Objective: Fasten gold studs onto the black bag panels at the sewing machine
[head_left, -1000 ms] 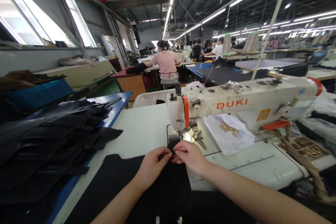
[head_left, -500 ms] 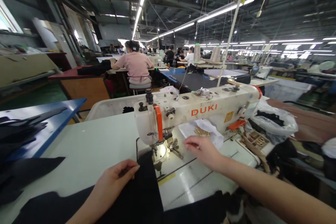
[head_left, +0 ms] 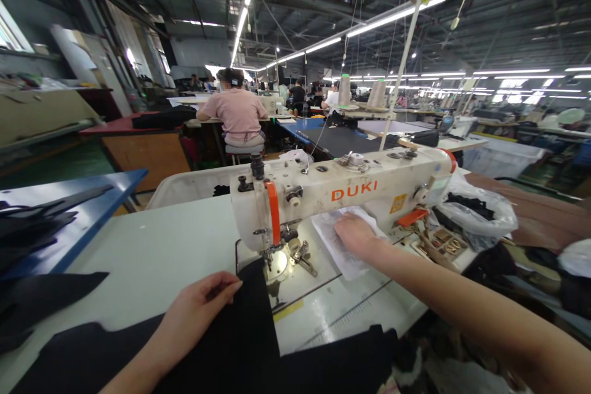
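Observation:
My left hand [head_left: 201, 311] lies on a black fabric piece [head_left: 253, 320], thumb and fingertips pinched together at the cloth. The fabric's far end reaches the needle area of a white sewing machine [head_left: 323, 188] marked DUKI. My right hand [head_left: 356, 237] reaches under the machine's arm onto a crumpled white sheet or bag [head_left: 353, 266]. Its fingers are curled down and closed there. Whatever they hold is hidden, and the gold-coloured metal pieces on the sheet are covered by the hand.
More black fabric pieces [head_left: 50, 298] lie to the left, by a blue-edged table [head_left: 87, 240]. On the right are a small tray [head_left: 446, 243] of metal fittings and a plastic bag [head_left: 498, 215] with black pieces. A person [head_left: 235, 111] in pink sits ahead.
My right hand has moved forward onto the white sheet, which has shifted towards me and now hides its gold-coloured pieces under the hand. The left hand stays on the black fabric.

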### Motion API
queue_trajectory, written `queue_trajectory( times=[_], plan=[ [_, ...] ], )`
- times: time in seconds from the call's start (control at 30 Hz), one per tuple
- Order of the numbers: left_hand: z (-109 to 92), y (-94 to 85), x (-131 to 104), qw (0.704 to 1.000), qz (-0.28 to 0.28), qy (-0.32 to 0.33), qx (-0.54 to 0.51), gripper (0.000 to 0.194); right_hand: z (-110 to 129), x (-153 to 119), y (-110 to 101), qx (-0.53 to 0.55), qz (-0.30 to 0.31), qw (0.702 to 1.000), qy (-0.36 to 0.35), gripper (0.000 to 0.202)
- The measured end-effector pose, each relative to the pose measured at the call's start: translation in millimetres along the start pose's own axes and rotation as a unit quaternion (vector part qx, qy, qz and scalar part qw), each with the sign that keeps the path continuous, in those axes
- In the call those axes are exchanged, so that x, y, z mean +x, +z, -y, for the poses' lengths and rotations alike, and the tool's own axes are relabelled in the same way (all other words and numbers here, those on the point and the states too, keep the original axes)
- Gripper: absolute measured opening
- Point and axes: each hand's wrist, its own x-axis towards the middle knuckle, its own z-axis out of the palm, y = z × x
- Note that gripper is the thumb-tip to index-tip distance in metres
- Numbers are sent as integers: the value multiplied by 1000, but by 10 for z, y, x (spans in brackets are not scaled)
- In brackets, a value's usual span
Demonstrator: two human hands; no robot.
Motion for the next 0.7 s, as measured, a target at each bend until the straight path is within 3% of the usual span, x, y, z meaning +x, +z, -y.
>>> queue_trajectory(
  times=[0.1, 0.23, 0.3, 0.47, 0.6, 0.7],
  plan=[
    [-32, -2, -10, 1000, 0, -2, -16, 39, -16, 5, -40, -36, 4, 999, 9, 29],
    [-75, -18, -41, 1000, -8, 6, -28, 38, 22, -69, -112, -61, -19, 998, 10, 12],
    [-81, -23, -48, 999, -11, 8, -31, 38, 68, -166, -144, -52, -45, 998, 1, 17],
    [-52, -7, -40, 999, -14, 18, -27, 35, 248, -474, -194, 8, -106, 994, -28, 24],
    [-40, 19, -72, 999, -35, 31, -19, 34, 474, -673, -212, 113, -170, 973, -106, 16],
    [-39, 43, -126, 997, -65, 41, -18, 31, 691, -769, -150, 190, -156, 962, -122, 12]
  ],
)
